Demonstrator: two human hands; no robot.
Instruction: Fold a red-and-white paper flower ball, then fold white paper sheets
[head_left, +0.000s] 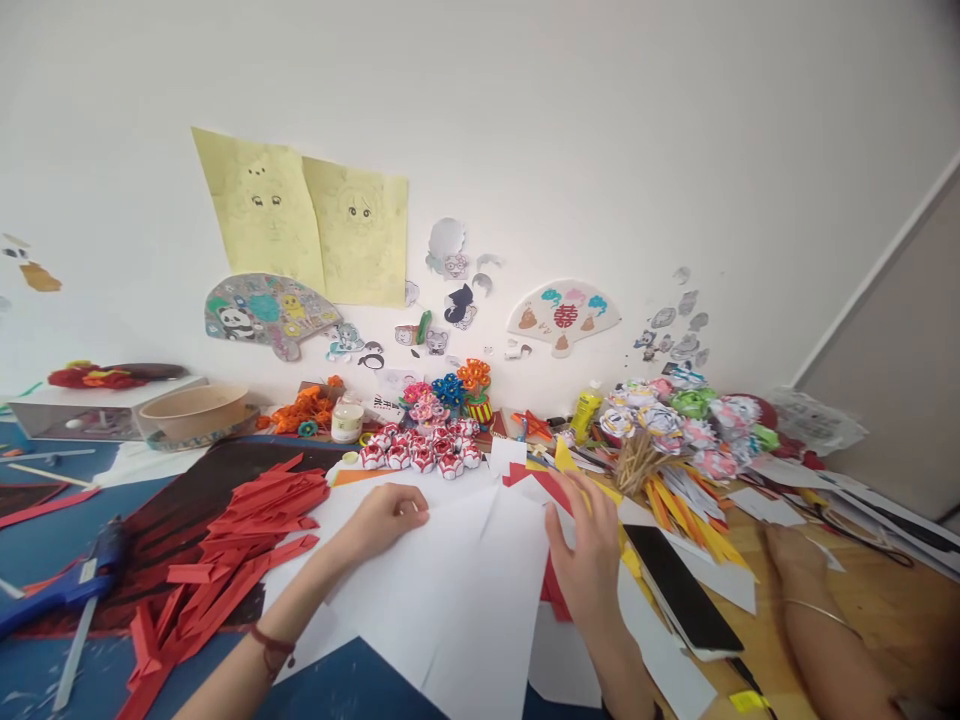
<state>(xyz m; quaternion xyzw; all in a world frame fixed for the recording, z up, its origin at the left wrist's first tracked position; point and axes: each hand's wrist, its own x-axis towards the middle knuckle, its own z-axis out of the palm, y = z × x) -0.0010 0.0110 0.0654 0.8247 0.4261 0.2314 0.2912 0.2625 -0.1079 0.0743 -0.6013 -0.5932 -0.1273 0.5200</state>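
Head view shows the left hand [390, 520] over the big white paper [450, 590], with its grip curled and the thumb close to the fingers. I cannot tell if it pinches the paper. The right hand [589, 560] has its grip wide open, fingers spread, near the right edge of the paper, and nothing shows in it.

The white paper lies flat between the hands on the blue part of the desk [337, 690]. It has a few thin lines on it but no flower shape, so work on it looks hardly begun.

Left of it, lots of red strips [232, 560] lie in a messy pile. They are already folded but loose. Behind the paper, small red and white flowers [431, 450] sit close together and look all made. A bunch of paper flowers [660, 425] on sticks looks done too. A blue glue gun [82, 580] lies far left, and a black phone [682, 590] lies right of the right hand. Another person's arm [817, 600] is farther right.
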